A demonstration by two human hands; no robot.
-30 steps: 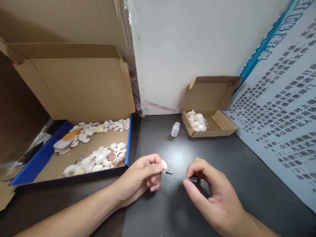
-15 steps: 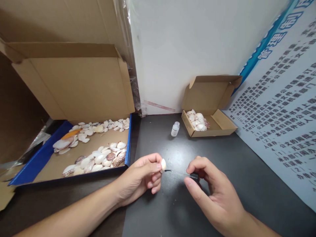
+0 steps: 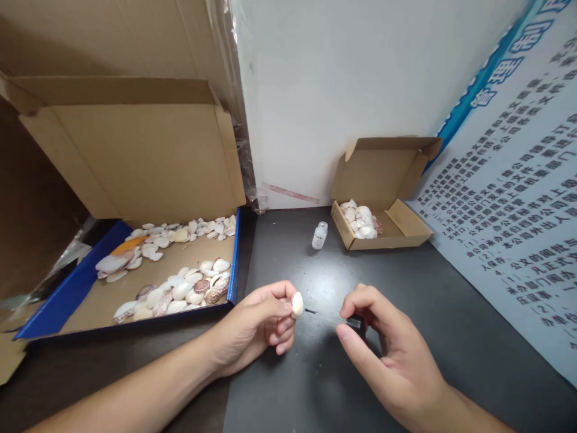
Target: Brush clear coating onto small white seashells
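Between the thumb and index finger of my left hand [image 3: 270, 319] is a small white seashell [image 3: 297, 305], held upright above the dark mat. My right hand [image 3: 383, 343] is closed on a black-capped brush [image 3: 356, 325] with a thin clear stem. Its dark bristle tip points left and sits just beside the shell, with a small gap. Behind the hands stands an uncapped small clear glass bottle [image 3: 320, 236] with a white label.
At left, a blue-edged cardboard box [image 3: 135, 325] holds seashells in groups, its lid raised. A smaller open cardboard box [image 3: 383, 242] with white shells stands at the back right. A printed sheet [image 3: 509, 240] leans along the right side.
The brush tip has come slightly away from the shell, and more of the black cap shows. The shell has turned a little in my left fingers.
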